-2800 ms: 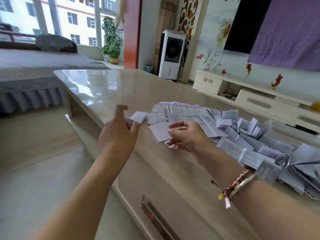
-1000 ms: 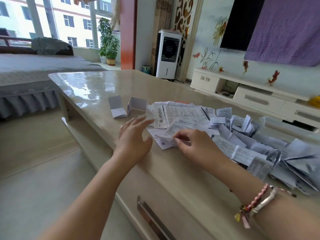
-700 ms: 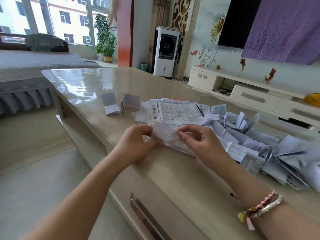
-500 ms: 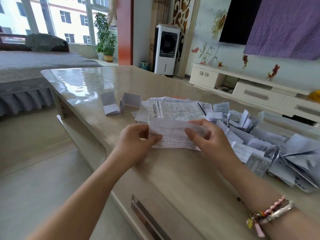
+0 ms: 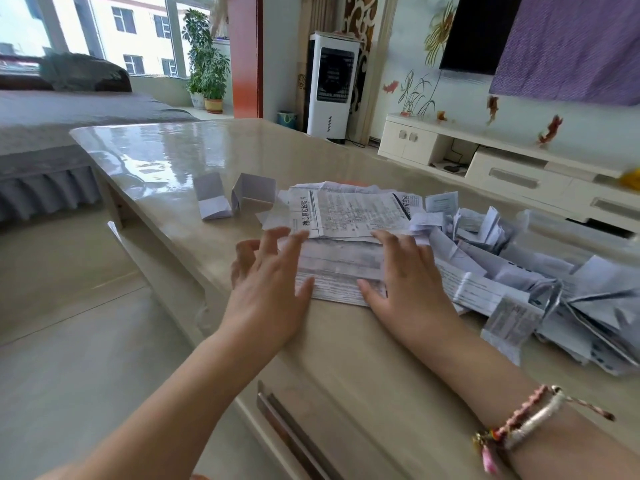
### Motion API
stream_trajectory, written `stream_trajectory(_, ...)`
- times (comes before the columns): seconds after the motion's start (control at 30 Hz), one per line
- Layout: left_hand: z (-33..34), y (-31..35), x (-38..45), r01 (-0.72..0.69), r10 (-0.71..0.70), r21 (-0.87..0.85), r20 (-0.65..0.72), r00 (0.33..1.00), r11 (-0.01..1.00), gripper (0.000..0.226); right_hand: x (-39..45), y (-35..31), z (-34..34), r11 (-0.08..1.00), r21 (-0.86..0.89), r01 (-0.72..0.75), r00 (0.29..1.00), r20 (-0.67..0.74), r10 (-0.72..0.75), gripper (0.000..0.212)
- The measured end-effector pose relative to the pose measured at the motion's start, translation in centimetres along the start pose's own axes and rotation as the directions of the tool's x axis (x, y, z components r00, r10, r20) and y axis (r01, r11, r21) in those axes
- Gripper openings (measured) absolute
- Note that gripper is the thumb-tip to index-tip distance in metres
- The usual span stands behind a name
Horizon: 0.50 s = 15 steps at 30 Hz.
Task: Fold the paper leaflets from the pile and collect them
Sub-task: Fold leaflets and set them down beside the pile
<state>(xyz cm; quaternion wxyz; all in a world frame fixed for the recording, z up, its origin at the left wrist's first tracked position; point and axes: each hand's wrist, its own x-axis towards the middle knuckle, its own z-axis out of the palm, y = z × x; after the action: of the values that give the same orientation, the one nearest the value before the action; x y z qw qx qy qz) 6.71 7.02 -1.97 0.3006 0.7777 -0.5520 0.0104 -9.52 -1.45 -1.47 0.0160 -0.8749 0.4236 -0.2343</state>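
Note:
A printed paper leaflet [image 5: 337,271] lies flat on the beige table [image 5: 166,161], folded over on itself. My left hand [image 5: 266,282] rests on its left edge with fingers spread and nearly straight. My right hand [image 5: 405,275] presses flat on its right side. Behind and to the right spreads the pile of loose leaflets [image 5: 502,258], topped by a large printed sheet [image 5: 349,213]. Two small folded leaflets [image 5: 235,199] stand on the table to the left of the pile.
The table's near edge runs diagonally under my forearms, with a drawer handle [image 5: 294,434] below it. A white TV cabinet [image 5: 519,168] stands behind the table, a white air cooler [image 5: 332,88] and a potted plant [image 5: 207,74] farther back. A grey bed [image 5: 52,133] sits left.
Both hands pulled a leaflet out of the pile, lifted and folded it, then laid it on the table. They went from pinching its ends to pressing flat on it.

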Motion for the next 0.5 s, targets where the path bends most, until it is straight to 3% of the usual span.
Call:
stream_trajectory(0.1,0.3,-0.5,0.3,-0.100,0.100,-0.014,-0.003,0.995,0.995,0.031,-0.1,-0.1,-0.3,0.987,0.082,0.135,0.989,-0.075,-0.129,0.038)
stream_trajectory(0.17,0.7,-1.1,0.6,-0.163,0.163,-0.016,0.008,0.987,0.987,0.029,0.0,-0.2,-0.4,0.970,0.146,0.194,0.981,-0.036,-0.191,0.029)
stream_trajectory(0.27,0.7,-2.0,0.8,-0.267,0.272,-0.065,0.080,0.959,0.962,0.056,-0.3,-0.4,-0.2,0.955,0.189,0.227,0.963,0.099,-0.249,0.043)
stream_trajectory(0.33,0.4,-2.6,0.9,-0.299,0.307,-0.077,0.131,0.943,0.951,0.076,-0.3,-0.3,-0.1,0.954,0.205,0.217,0.962,0.119,-0.244,0.042)
stream_trajectory(0.5,0.0,-3.1,1.4,-0.290,0.308,-0.127,0.158,0.938,0.949,0.084,-0.2,0.1,-0.1,0.948,0.220,0.230,0.959,0.112,-0.259,0.038)
